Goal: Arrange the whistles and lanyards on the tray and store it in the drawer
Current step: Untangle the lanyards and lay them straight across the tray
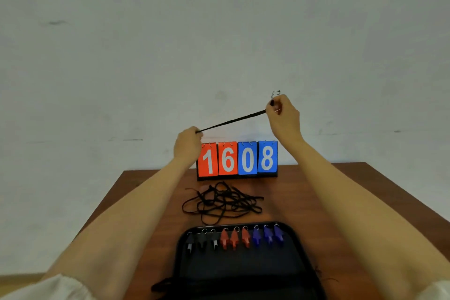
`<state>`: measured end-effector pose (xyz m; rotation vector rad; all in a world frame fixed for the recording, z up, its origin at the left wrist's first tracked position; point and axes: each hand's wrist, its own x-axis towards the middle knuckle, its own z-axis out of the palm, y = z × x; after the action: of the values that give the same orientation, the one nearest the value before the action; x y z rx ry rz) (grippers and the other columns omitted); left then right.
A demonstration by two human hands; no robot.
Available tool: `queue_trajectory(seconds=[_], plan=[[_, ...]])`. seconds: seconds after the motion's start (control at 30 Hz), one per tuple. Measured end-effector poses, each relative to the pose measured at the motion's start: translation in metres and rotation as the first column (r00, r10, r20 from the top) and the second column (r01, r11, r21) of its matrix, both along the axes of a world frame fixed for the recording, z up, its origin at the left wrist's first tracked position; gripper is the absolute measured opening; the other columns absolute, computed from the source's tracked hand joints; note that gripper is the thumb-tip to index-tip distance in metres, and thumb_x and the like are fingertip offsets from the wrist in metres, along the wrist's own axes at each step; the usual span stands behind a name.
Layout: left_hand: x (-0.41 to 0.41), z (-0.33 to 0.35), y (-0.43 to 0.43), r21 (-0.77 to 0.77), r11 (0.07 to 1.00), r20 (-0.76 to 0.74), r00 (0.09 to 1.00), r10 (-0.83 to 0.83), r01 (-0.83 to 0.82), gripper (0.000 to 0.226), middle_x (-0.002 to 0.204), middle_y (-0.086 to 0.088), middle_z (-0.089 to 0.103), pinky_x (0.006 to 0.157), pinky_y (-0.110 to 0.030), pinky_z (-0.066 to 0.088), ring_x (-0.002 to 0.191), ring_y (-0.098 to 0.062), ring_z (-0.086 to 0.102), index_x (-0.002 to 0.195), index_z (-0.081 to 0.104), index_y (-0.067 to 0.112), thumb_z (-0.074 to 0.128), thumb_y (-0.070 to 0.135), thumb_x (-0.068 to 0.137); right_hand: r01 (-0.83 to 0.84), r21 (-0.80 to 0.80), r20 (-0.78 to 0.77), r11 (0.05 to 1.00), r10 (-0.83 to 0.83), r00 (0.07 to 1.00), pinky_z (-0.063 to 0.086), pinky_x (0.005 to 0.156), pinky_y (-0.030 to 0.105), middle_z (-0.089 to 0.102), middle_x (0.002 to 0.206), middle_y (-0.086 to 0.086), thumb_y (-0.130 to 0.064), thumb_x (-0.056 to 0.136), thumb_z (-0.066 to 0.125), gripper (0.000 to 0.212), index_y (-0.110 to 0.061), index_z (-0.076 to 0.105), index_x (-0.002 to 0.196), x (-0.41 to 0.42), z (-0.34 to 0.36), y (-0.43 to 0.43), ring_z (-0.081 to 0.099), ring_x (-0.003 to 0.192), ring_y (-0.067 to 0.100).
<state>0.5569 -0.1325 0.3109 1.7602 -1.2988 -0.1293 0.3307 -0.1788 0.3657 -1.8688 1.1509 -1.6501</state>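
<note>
A black lanyard [231, 120] is stretched taut in the air above the table, folded into a strip. My left hand [187, 145] pinches its lower left end and my right hand [282, 114] pinches its upper right end, where a thin cord loop sticks up. Below, a black tray [241, 270] lies near the table's front edge. Along its far side stand several whistles in a row: three black [202, 241], three red [235, 238] and three blue [267, 236]. A tangled heap of black lanyards [221, 202] lies on the table just beyond the tray.
A flip scoreboard [237, 161] reading 1608, two red cards and two blue, stands at the back of the brown wooden table [341, 214]. A pale wall rises behind it. A black strap [162, 285] trails from the tray's near left corner.
</note>
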Motion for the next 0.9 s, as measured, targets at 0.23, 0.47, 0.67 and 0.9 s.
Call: queue_trajectory(seconds=[0.23, 0.47, 0.67, 0.9], plan=[[0.022, 0.002, 0.040, 0.024, 0.997, 0.227, 0.972, 0.068, -0.075, 0.029, 0.105, -0.017, 0.065, 0.077, -0.041, 0.049, 0.091, -0.034, 0.062, 0.108, 0.063, 0.001, 0.039, 0.013, 0.099, 0.014, 0.106, -0.002, 0.994, -0.014, 1.000, 0.048, 0.057, 0.010, 0.065, 0.082, 0.006, -0.012, 0.092, 0.057, 0.006, -0.007, 0.059, 0.093, -0.030, -0.016, 0.017, 0.060, 0.064, 0.010], [0.037, -0.048, 0.082, 0.254, 0.956, 0.366, 0.930, 0.046, -0.147, 0.032, 0.113, -0.016, 0.061, 0.074, -0.037, 0.045, 0.098, -0.034, 0.059, 0.120, 0.060, 0.007, 0.037, 0.006, 0.098, 0.067, 0.305, -0.197, 0.950, -0.006, 0.980, 0.053, 0.072, 0.030, 0.068, 0.082, 0.010, -0.013, 0.095, 0.051, 0.024, 0.001, 0.069, 0.094, -0.054, -0.069, 0.032, 0.057, 0.059, 0.009], [0.032, -0.088, 0.119, 0.326, 0.929, 0.312, 0.948, 0.067, -0.173, 0.025, 0.105, -0.012, 0.067, 0.071, -0.034, 0.043, 0.098, -0.031, 0.060, 0.105, 0.062, 0.010, 0.048, 0.030, 0.097, 0.150, 0.384, -0.308, 0.911, -0.027, 0.951, 0.045, 0.070, 0.032, 0.062, 0.068, 0.004, -0.019, 0.089, 0.060, 0.021, -0.005, 0.068, 0.075, -0.075, -0.115, 0.048, 0.054, 0.063, 0.014], [0.029, -0.146, 0.152, 0.520, 0.825, 0.395, 0.919, 0.000, -0.223, 0.029, 0.106, -0.002, 0.069, 0.094, -0.039, 0.027, 0.111, -0.026, 0.053, 0.108, 0.067, 0.026, 0.040, 0.033, 0.099, 0.271, 0.523, -0.413, 0.808, -0.038, 0.910, 0.047, 0.072, 0.034, 0.069, 0.093, 0.010, -0.024, 0.088, 0.063, 0.022, -0.003, 0.068, 0.086, -0.097, -0.179, 0.071, 0.061, 0.084, 0.026]])
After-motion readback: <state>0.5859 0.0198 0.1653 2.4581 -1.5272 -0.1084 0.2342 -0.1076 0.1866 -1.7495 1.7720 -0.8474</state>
